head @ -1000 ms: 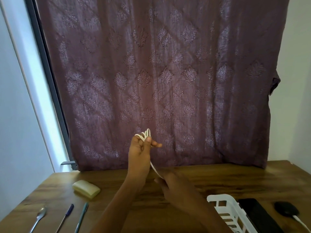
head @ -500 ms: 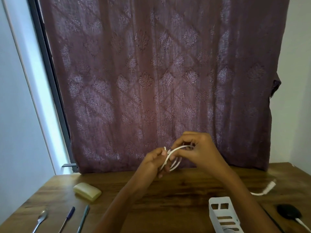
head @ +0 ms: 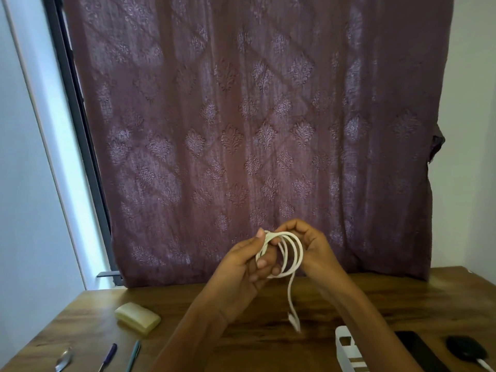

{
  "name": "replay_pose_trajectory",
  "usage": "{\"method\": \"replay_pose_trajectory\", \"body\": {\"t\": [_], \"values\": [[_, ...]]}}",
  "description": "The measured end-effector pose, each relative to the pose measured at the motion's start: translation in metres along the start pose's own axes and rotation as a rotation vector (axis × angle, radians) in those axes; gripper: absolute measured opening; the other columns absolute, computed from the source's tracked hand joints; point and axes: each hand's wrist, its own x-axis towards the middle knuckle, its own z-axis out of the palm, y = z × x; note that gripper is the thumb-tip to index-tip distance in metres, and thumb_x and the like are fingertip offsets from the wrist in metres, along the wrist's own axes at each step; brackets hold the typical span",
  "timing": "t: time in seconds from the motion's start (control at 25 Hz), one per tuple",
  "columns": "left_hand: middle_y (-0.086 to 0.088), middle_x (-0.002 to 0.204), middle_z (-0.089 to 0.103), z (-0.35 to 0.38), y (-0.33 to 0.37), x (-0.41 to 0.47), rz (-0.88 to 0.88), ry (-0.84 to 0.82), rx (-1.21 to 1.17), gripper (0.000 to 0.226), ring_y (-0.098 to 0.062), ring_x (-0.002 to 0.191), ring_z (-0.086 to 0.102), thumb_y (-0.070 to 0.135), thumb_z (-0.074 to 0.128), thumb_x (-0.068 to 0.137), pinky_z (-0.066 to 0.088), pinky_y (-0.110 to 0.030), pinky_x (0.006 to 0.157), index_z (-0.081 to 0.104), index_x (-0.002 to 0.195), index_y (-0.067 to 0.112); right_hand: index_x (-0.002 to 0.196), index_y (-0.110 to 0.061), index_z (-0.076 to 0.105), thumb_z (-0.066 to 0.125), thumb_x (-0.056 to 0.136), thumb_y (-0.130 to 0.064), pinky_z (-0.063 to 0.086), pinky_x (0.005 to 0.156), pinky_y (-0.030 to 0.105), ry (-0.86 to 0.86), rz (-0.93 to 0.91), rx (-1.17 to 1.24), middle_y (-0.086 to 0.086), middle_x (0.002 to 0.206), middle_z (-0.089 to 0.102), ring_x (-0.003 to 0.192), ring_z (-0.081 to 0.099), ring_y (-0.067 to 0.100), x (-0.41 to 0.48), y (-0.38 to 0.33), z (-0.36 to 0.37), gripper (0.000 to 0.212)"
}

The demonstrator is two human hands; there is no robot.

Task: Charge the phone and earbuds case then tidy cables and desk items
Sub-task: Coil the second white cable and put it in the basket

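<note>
Both hands are raised above the middle of the table (head: 268, 345), in front of the curtain (head: 255, 130).

- **Hands and cable:** The left hand (head: 241, 267) grips a white cable (head: 298, 253) wound into several loops. Its fingers are curled through the coil and its thumb lies on top. The right hand (head: 312, 248) clasps the coil's right side, with fingers bent over the loops. One loose end hangs down from the coil, and its plug (head: 294, 322), which is blurred, sits just above the tabletop.
- **Left of the table:** A pale block (head: 137, 316) lies here. Nearer are a spoon (head: 64, 362), a blue pen (head: 108, 355) and a teal pen (head: 134, 354).
- **Near right:** A white basket (head: 346, 347) is partly hidden by the right forearm. Right of it lies a dark phone (head: 418, 350). Further right is a black case (head: 465, 350) with a white lead (head: 483, 365) at its near side.
</note>
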Motion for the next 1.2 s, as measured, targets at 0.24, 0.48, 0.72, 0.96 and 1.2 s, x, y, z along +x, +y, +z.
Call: {"method": "replay_pose_trajectory", "body": {"t": [0.24,0.48,0.72,0.96,1.2], "values": [[0.003,0.044,0.038,-0.014,-0.009,0.003,0.009,0.124,0.058,0.04,-0.017,0.058,0.034,0.037,0.042,0.084,0.042,-0.032,0.077,0.056,0.055,0.013,0.107,0.008,0.061,0.043,0.092,-0.03,0.053,0.075,0.041,-0.006,0.304,0.385,0.025,0.09,0.064,0.076,0.064,0.03,-0.008,0.006,0.009,0.045],[0.0,0.049,0.045,-0.019,-0.017,0.003,-0.032,0.262,0.124,0.035,-0.015,0.056,0.045,0.023,0.034,0.095,0.045,-0.036,0.08,0.059,0.088,-0.001,0.09,-0.011,0.073,0.065,0.073,-0.027,0.053,0.074,0.032,0.025,0.189,-0.012,0.011,0.082,0.074,0.076,0.067,0.021,-0.013,0.005,0.006,0.025],[0.001,0.056,0.06,-0.023,-0.018,0.0,-0.146,0.324,0.476,0.034,-0.016,0.065,0.059,0.039,0.048,0.088,0.049,-0.038,0.078,0.061,0.085,0.007,0.082,0.006,0.067,0.07,0.061,-0.013,0.055,0.056,0.024,0.072,0.403,0.269,0.013,0.066,0.069,0.055,0.064,0.017,-0.016,0.009,0.004,0.028],[0.002,0.068,0.068,-0.025,-0.009,0.002,-0.106,0.277,0.807,0.023,-0.013,0.067,0.064,0.018,0.048,0.093,0.051,-0.031,0.072,0.064,0.077,0.013,0.082,0.003,0.071,0.072,0.063,-0.027,0.055,0.072,0.032,0.079,0.366,0.021,0.02,0.078,0.071,0.068,0.067,0.021,-0.013,0.004,0.0,0.036],[0.003,0.057,0.061,-0.018,-0.016,0.005,-0.046,0.444,0.912,0.029,0.003,0.044,0.055,0.014,0.049,0.093,0.041,-0.011,0.046,0.061,0.067,0.01,0.071,-0.017,0.07,0.072,0.077,-0.019,0.045,0.056,0.02,0.089,0.208,-0.282,-0.006,0.056,0.064,0.054,0.055,0.003,-0.019,0.008,0.009,0.006]]}}
